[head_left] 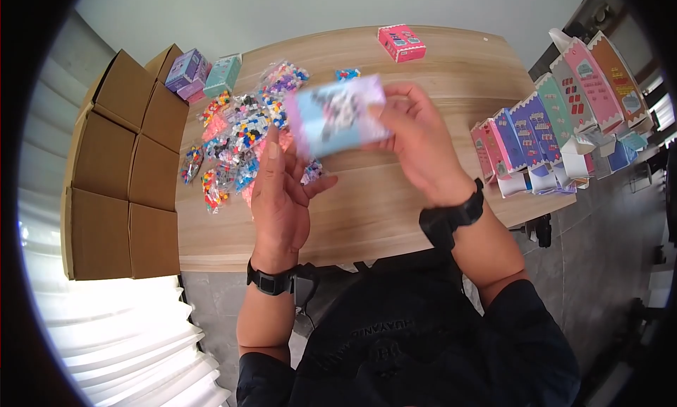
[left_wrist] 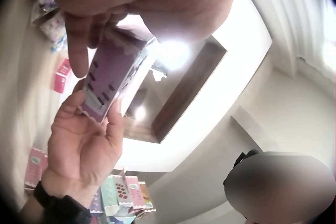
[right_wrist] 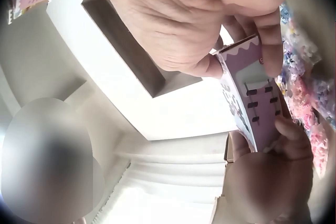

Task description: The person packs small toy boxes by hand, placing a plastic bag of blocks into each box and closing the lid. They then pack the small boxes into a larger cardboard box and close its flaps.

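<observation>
My right hand (head_left: 427, 142) holds a small lilac-and-blue cardboard box (head_left: 338, 114) by its right end, thumb on the printed face and fingers behind. The box is tilted above the table and blurred in the head view. My left hand (head_left: 281, 202) is at the box's left end, its thumb raised and its other fingers partly hidden beneath the box. In the right wrist view, digits of the left hand (right_wrist: 278, 182) lie on both sides of the box's lower end. A lilac side with dark printed pictures faces the left wrist camera. Clear bags of small coloured pieces (head_left: 247, 125) lie beyond the left hand.
Brown cardboard cartons (head_left: 102, 156) are stacked along the table's left edge. Purple (head_left: 185, 70) and teal boxes (head_left: 223, 75) stand beside them. A pink box (head_left: 402, 43) sits at the back. Several opened, colourful boxes (head_left: 536, 121) line the right edge.
</observation>
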`<state>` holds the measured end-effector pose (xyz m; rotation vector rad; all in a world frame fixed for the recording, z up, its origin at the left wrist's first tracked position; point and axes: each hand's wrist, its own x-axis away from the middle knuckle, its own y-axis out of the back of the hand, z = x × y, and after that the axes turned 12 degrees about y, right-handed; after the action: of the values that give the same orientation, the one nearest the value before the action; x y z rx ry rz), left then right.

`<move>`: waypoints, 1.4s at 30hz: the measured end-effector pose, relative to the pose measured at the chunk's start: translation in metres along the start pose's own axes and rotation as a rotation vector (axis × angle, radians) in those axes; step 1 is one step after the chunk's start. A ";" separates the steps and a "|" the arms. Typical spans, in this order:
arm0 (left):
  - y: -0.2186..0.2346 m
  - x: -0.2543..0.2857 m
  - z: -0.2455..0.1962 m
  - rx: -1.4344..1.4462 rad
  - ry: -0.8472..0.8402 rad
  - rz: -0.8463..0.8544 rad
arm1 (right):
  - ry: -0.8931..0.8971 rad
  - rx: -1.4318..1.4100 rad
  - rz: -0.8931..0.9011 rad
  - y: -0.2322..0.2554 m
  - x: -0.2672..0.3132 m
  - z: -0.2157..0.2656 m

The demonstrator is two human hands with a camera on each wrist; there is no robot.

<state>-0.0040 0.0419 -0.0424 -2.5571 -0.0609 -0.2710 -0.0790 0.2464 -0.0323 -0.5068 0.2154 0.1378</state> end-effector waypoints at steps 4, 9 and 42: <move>0.006 0.004 0.001 -0.040 -0.086 -0.032 | 0.126 -0.109 -0.236 0.033 -0.066 -0.002; 0.014 0.008 -0.003 -0.026 -0.067 0.001 | 0.111 -0.057 -0.529 0.068 -0.153 -0.021; 0.007 0.023 -0.007 -0.048 -0.086 0.070 | 1.279 1.541 -0.376 0.024 0.058 0.233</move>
<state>0.0179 0.0325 -0.0359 -2.6114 0.0031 -0.1364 0.0121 0.3865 0.1413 0.9984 1.3196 -0.7300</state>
